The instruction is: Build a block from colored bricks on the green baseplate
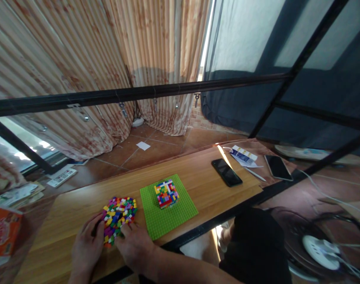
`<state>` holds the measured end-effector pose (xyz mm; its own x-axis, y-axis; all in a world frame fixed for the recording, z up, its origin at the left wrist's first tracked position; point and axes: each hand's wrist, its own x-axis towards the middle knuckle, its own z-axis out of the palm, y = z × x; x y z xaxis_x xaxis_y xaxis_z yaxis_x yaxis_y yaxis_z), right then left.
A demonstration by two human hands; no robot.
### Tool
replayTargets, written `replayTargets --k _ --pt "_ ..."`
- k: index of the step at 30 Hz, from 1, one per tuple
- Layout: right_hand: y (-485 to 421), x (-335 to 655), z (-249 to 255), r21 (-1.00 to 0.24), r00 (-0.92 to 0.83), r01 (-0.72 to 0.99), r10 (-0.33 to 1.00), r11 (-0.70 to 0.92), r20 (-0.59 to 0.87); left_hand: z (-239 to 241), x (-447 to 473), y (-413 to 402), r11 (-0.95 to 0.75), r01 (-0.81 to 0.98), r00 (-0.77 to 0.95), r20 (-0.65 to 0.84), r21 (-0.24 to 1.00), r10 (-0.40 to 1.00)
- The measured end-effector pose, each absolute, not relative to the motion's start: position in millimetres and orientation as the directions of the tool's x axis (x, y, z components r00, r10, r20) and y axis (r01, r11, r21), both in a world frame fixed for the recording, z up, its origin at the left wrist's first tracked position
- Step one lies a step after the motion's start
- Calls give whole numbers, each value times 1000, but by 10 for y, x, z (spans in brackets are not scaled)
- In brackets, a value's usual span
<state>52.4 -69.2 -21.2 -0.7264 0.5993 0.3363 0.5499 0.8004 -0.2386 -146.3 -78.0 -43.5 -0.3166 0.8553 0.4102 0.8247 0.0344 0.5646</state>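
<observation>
A loose heap of small multicoloured toy building bricks point(117, 217) lies on the wooden board. My left hand point(87, 242) rests against the heap's left edge, thumb and forefinger apart with a gap between them. At the near right edge of the heap is my right hand point(135, 242), its fingers bent down and drawn together among the bricks. Whatever its fingertips hold is too small and hidden to tell. To the right, a block built of mixed-colour bricks point(167, 193) stands on a green studded baseplate point(156, 225), touched by neither hand.
A black phone point(226, 172) lies on the wooden board point(194, 163). Beyond it are paper packets point(243, 156), a white pen point(255, 174) and another phone point(278, 167). An orange box point(4, 230) stands at far left. A dark metal bar point(156, 90) crosses before the curtains.
</observation>
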Motion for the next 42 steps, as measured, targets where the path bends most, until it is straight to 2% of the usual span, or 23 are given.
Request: replayTargets --k 4,10,14,18,24,30,42 --pt "-592 553 -170 -269 -729 540 603 797 324 -469 -1447 -771 32 818 -331 425 574 843" --pt "-517 679 -194 -424 -733 516 640 744 230 -354 -1257 -849 19 798 -339 423 603 840" --pt "-515 820 -279 -565 -647 497 715 658 265 -349 -1202 -850 57 792 -373 408 607 833" --pt "-549 969 -294 -622 -569 526 783 580 249 -377 -1174 -867 77 790 -398 414 608 819" --pt "-512 980 -265 -578 -472 639 852 508 227 -392 -1151 -879 69 778 -407 417 624 813" --pt "-481 932 -240 -496 -518 682 834 538 191 -391 -1147 -877 76 774 -412 409 629 814" --pt "-466 910 -199 -424 -578 698 803 577 142 -404 -1157 -876 66 777 -408 423 625 809"
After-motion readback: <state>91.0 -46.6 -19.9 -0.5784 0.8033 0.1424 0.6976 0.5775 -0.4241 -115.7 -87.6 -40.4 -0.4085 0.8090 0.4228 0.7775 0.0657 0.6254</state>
